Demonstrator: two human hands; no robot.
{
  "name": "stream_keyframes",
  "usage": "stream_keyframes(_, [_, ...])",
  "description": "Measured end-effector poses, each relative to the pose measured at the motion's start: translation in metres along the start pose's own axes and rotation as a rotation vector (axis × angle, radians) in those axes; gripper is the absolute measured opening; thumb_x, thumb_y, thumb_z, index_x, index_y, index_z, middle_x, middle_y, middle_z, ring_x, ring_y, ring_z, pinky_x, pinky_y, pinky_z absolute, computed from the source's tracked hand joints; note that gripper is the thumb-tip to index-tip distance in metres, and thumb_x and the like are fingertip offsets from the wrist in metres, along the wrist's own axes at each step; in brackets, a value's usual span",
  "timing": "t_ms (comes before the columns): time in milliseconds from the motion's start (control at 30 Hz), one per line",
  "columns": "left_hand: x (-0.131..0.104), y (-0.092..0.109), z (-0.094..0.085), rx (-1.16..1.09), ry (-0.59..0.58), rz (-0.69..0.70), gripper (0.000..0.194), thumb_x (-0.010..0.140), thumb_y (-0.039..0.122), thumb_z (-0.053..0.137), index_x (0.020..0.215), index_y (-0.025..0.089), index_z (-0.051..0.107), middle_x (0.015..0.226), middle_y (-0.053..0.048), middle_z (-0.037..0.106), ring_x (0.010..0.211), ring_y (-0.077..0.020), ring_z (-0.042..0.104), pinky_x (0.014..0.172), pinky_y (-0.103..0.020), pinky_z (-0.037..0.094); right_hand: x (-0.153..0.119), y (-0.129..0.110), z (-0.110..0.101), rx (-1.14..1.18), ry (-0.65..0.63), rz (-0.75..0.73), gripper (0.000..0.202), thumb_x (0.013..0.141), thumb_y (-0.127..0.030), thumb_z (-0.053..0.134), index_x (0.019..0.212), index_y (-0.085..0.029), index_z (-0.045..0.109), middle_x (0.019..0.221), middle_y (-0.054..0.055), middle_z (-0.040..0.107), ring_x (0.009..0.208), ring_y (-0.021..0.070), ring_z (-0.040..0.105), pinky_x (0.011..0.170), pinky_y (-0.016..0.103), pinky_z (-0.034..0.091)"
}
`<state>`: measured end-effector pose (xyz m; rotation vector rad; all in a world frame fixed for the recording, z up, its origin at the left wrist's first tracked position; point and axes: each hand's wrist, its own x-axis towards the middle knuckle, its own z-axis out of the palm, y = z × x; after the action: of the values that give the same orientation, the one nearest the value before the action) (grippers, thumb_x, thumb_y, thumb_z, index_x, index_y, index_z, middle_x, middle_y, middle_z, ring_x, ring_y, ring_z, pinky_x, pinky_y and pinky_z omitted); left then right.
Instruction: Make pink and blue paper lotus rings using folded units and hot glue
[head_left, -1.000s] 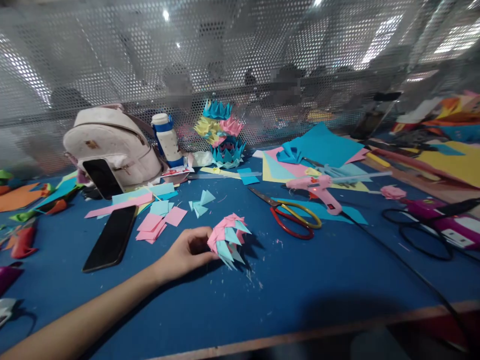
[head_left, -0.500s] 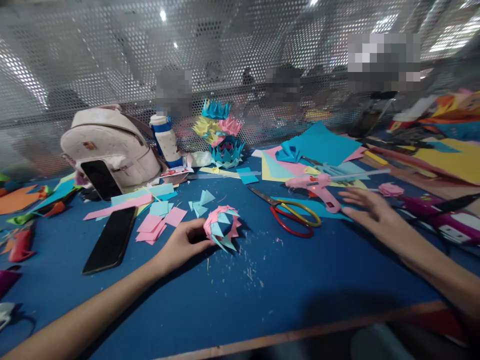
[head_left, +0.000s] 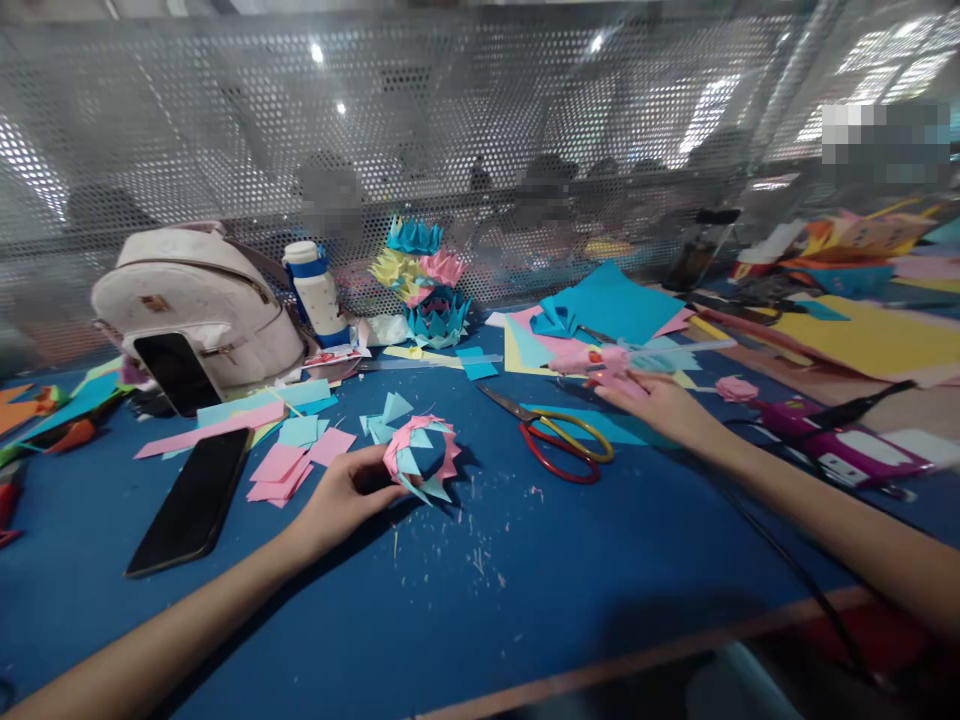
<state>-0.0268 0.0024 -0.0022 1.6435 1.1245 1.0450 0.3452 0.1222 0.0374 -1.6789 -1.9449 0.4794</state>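
Note:
Between thumb and fingers, my left hand (head_left: 341,500) holds a ring of folded pink and light-blue paper points, a paper flower (head_left: 421,458), on the blue table. Just behind it lie loose light-blue folded triangles (head_left: 386,415). My right hand (head_left: 660,408) is closed round the handle of a pink hot glue gun (head_left: 596,362), whose nozzle points left and whose clear glue stick (head_left: 694,346) sticks out at the back. Scissors (head_left: 566,447) with one red and one yellow handle loop lie open between my hands. Pink paper squares (head_left: 281,472) are left of my left hand.
A black phone (head_left: 191,500) lies at left, near a pale backpack (head_left: 199,300) and a bottle (head_left: 315,295). Behind stands a stack of paper flowers (head_left: 431,280). Coloured sheets (head_left: 615,300) lie at the back; a purple and white tool (head_left: 840,440) and black cord (head_left: 795,565) are at right.
My right hand has moved from beside the glue gun onto its handle, and the gun has turned and lifted slightly. My left hand keeps holding the paper flower. The view has shifted right.

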Motion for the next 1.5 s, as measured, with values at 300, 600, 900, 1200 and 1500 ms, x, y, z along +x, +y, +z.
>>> stream_keyframes(300, [0.011, -0.010, -0.001, 0.254, 0.221, 0.146, 0.013, 0.081, 0.024, 0.071, 0.091, 0.018, 0.075, 0.092, -0.007, 0.075, 0.087, -0.0233, 0.066, 0.080, -0.036, 0.051, -0.015, -0.043, 0.024, 0.121, -0.438, -0.450, 0.046, 0.087, -0.056, 0.055, 0.095, -0.014, 0.071, 0.085, 0.007, 0.069, 0.076, 0.0193, 0.061, 0.071, 0.030, 0.049])
stream_keyframes(600, [0.010, -0.014, -0.003, 0.260, 0.089, 0.095, 0.014, 0.087, 0.028, 0.066, 0.094, 0.018, 0.072, 0.094, -0.007, 0.072, 0.086, -0.0207, 0.064, 0.077, -0.033, 0.048, -0.022, -0.056, 0.067, 0.087, -0.517, -0.467, 0.047, 0.090, -0.057, 0.047, 0.109, -0.022, 0.072, 0.113, 0.007, 0.070, 0.101, 0.0273, 0.064, 0.090, 0.039, 0.050])
stream_keyframes(900, [0.015, -0.012, -0.003, 0.235, 0.036, 0.084, 0.012, 0.089, 0.023, 0.063, 0.081, 0.016, 0.069, 0.080, -0.004, 0.068, 0.076, -0.0167, 0.059, 0.069, -0.029, 0.045, -0.027, -0.049, 0.071, 0.053, -0.516, -0.528, 0.042, 0.094, -0.053, 0.043, 0.103, -0.022, 0.070, 0.103, 0.007, 0.070, 0.087, 0.0219, 0.064, 0.076, 0.032, 0.050])
stream_keyframes(1200, [0.014, -0.007, -0.003, 0.267, 0.017, 0.118, 0.013, 0.089, 0.017, 0.062, 0.076, 0.019, 0.064, 0.074, 0.000, 0.064, 0.073, -0.0141, 0.056, 0.066, -0.025, 0.044, -0.031, -0.048, 0.074, -0.025, -0.414, -0.643, 0.062, 0.098, -0.058, 0.030, 0.051, -0.021, 0.045, 0.052, -0.001, 0.046, 0.049, 0.0120, 0.042, 0.054, 0.027, 0.035])
stream_keyframes(1500, [0.014, -0.005, -0.003, 0.275, 0.015, 0.117, 0.012, 0.089, 0.016, 0.062, 0.077, 0.018, 0.064, 0.075, -0.001, 0.065, 0.073, -0.0143, 0.056, 0.065, -0.024, 0.044, -0.031, -0.049, 0.075, -0.003, -0.368, -0.698, 0.061, 0.100, -0.054, 0.031, 0.052, -0.020, 0.047, 0.050, -0.003, 0.043, 0.048, 0.0109, 0.039, 0.055, 0.026, 0.034])
